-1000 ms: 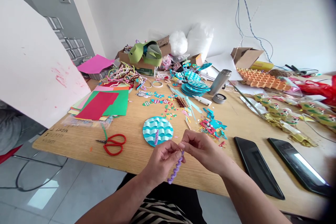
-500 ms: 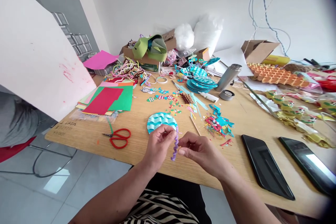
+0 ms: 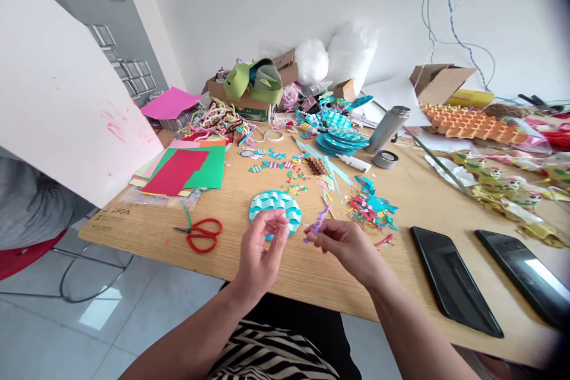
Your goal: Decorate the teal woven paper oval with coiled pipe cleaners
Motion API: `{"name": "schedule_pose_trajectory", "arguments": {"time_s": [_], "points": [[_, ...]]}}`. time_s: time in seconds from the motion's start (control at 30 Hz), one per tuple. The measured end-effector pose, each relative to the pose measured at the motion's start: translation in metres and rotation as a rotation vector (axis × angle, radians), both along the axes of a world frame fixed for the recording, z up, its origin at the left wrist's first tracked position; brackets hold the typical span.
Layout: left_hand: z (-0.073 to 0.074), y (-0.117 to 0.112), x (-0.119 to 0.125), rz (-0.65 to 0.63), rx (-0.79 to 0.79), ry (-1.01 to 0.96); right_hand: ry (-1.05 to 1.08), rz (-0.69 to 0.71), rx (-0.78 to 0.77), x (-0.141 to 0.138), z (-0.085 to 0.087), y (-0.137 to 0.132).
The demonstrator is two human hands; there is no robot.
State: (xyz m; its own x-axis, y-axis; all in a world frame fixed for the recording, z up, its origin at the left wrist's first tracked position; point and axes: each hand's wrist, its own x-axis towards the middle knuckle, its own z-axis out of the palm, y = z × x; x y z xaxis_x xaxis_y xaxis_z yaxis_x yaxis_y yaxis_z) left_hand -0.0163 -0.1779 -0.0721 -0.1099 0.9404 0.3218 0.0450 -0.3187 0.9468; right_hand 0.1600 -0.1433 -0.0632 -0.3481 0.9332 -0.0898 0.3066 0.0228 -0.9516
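Note:
My right hand [image 3: 341, 243] pinches a purple curled pipe cleaner [image 3: 318, 224] and holds it just above the wooden table [image 3: 401, 231]. My left hand [image 3: 262, 249] hovers beside it with fingers loosely curled and nothing in them, over the near edge of a round blue wave-patterned paper disc [image 3: 275, 208]. Red-handled scissors [image 3: 200, 234] lie to the left of my left hand.
Coloured paper sheets [image 3: 187, 169] lie at the left. Paper scraps [image 3: 369, 208], a stack of blue discs [image 3: 341, 142], a metal flask [image 3: 388, 127] and a tape roll [image 3: 385, 159] sit behind. Two dark tablets [image 3: 454, 282] lie at the right. A white board [image 3: 57, 95] leans at the left.
The purple pipe cleaner passed from both hands to my right hand alone. My left hand let go and opened. The pipe cleaner now points up and away instead of hanging down.

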Motion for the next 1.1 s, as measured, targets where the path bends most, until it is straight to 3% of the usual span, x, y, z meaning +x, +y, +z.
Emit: {"name": "schedule_pose_trajectory", "arguments": {"time_s": [0.17, 0.37, 0.6, 1.1], "points": [[-0.025, -0.006, -0.01, -0.008, 0.204, 0.571, -0.155, -0.043, 0.114, 0.001, -0.016, 0.027], [-0.048, -0.007, -0.005, -0.038, 0.154, 0.952, -0.262, -0.007, 0.223, -0.005, -0.032, 0.038], [-0.053, 0.001, 0.003, -0.058, 0.113, 1.126, -0.316, 0.017, 0.333, -0.007, -0.042, 0.036], [-0.055, 0.003, 0.004, -0.055, 0.051, 1.14, -0.373, -0.015, 0.383, -0.014, -0.041, 0.035]]}}
